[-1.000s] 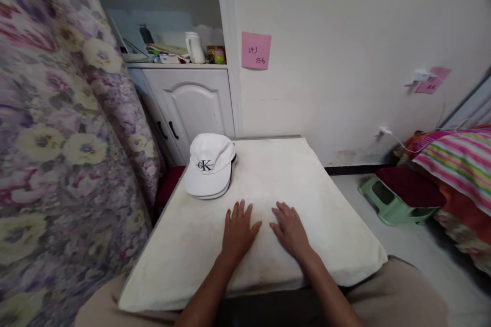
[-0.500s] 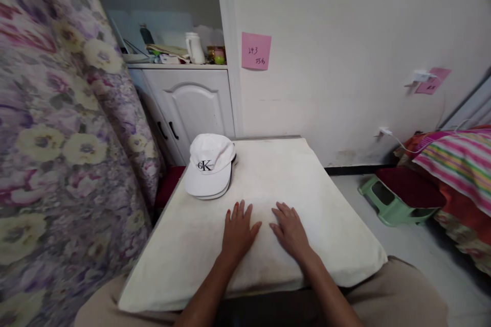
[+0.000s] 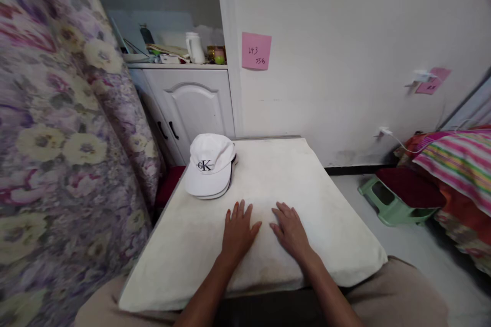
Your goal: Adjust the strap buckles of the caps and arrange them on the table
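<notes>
My left hand [image 3: 238, 232] lies palm down on the cream-covered table [image 3: 330, 235], its fingers stretched out and apart. To its right, my right hand [image 3: 290, 230] rests flat on the same cover with fingers spread, holding nothing. A gap of bare cloth separates the two. Beyond my left hand, toward the table's far left, sits a white baseball cap [image 3: 210, 161] with black "CK" letters on its front and its brim toward me. A second brim edge shows just beneath it, so caps seem to be stacked. Neither hand touches them.
A floral curtain [image 3: 80, 153] hangs along the left side. Behind the table are a white cabinet [image 3: 199, 102] with a white jug [image 3: 195, 48] on top, and a wall with a pink note [image 3: 256, 51]. A green stool [image 3: 383, 199] stands on the floor at right, beside a striped bedcover [image 3: 460, 163].
</notes>
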Demonstrator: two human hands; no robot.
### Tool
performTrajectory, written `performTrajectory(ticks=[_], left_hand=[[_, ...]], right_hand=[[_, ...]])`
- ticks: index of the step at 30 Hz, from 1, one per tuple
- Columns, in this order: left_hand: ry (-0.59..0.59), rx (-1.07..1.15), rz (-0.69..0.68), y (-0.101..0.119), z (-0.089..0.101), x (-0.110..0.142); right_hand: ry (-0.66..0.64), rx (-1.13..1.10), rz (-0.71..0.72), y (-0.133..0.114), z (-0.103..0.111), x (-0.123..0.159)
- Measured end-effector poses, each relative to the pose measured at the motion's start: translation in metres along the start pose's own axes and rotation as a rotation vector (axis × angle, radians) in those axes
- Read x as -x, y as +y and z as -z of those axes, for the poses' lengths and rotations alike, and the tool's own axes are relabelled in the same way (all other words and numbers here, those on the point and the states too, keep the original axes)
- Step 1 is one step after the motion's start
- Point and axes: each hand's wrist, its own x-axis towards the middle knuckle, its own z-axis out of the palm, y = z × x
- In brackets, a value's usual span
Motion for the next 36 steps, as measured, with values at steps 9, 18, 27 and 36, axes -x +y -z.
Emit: performTrajectory(ticks=[9, 18, 27, 36], left_hand=[[0.016, 0.001, -0.006, 0.0007, 0.0009, 0.0001], [0.022, 0.008, -0.014, -0.0002, 0.0002, 0.0001], [0.026, 0.009, -0.014, -0.0012, -0.0033, 0.0003], [0.028, 0.013, -0.015, -0.0014, -0.0036, 0.0006]], right_hand=[[0.028, -0.005, 0.016, 0.0027, -0.0032, 0.0012], [0.032, -0.007, 0.016, 0.0031, -0.0037, 0.0010], [0.025, -0.003, 0.017, 0.0017, -0.0021, 0.0012], [0.015, 0.008, 0.015, 0.0022, -0.0021, 0.0010]])
